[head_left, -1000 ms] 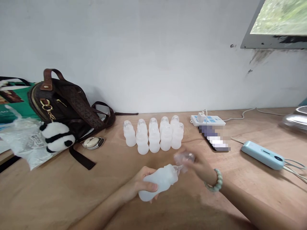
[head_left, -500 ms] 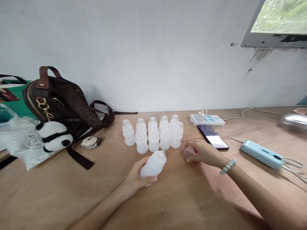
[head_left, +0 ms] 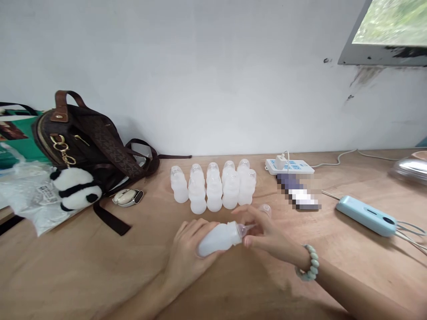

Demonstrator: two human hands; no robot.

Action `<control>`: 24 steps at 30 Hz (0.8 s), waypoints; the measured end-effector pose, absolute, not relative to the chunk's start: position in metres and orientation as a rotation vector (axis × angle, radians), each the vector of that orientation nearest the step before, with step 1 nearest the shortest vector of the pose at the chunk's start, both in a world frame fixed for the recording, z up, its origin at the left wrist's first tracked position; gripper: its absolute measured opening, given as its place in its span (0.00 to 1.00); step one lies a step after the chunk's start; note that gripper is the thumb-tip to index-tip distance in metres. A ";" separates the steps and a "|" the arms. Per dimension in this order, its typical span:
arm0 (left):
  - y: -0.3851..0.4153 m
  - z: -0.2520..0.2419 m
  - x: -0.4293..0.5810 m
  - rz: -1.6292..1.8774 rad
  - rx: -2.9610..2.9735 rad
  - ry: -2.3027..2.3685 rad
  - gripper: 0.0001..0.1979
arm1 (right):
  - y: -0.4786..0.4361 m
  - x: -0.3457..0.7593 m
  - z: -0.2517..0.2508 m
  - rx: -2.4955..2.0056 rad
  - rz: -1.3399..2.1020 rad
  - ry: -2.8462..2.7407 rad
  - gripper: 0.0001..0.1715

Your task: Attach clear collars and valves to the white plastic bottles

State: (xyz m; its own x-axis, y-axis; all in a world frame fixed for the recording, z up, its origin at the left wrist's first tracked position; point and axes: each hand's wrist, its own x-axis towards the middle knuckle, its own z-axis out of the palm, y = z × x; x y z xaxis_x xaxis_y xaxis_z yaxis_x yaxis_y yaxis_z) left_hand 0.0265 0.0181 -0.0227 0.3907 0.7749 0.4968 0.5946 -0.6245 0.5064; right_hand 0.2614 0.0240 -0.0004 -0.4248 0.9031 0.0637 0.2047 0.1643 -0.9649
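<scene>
My left hand [head_left: 185, 258] is wrapped round a white translucent plastic bottle [head_left: 218, 238], held tilted with its neck pointing right. My right hand [head_left: 263, 233], with a pale bead bracelet on the wrist, pinches the bottle's pointed nozzle tip [head_left: 245, 228]. A small clear cap [head_left: 265, 209] lies on the wooden table [head_left: 100, 275] just behind my right hand. Behind both hands stands a cluster of several identical capped white bottles [head_left: 213, 186].
A brown backpack [head_left: 90, 142] with a panda plush [head_left: 75, 189] sits at the left, beside a plastic bag [head_left: 30, 195] and a small mouse-like device [head_left: 127, 197]. To the right lie a power strip [head_left: 289, 166], a phone [head_left: 298, 192] and a light-blue device [head_left: 365, 214] with cables.
My right hand set the clear cap down on the table, then came back to the bottle and now pinches its nozzle. My left hand has tilted the bottle further over to the right.
</scene>
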 end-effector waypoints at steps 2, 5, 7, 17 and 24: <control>0.014 -0.024 0.027 1.069 2.611 1.155 0.17 | 0.020 0.249 -0.009 -1.088 1.406 -1.653 0.24; 0.011 -0.023 0.030 1.020 2.683 1.101 0.16 | 0.017 0.242 -0.015 -1.147 1.338 -1.619 0.18; 0.012 -0.020 0.031 0.945 2.623 1.091 0.17 | 0.016 0.241 -0.016 -1.149 1.286 -1.627 0.17; 0.018 -0.010 0.028 0.570 1.860 1.158 0.21 | 0.013 0.248 -0.015 -0.971 0.812 -1.948 0.13; 0.029 -0.016 0.019 0.712 1.704 1.220 0.26 | 0.020 0.264 -0.007 -0.788 0.429 -2.210 0.41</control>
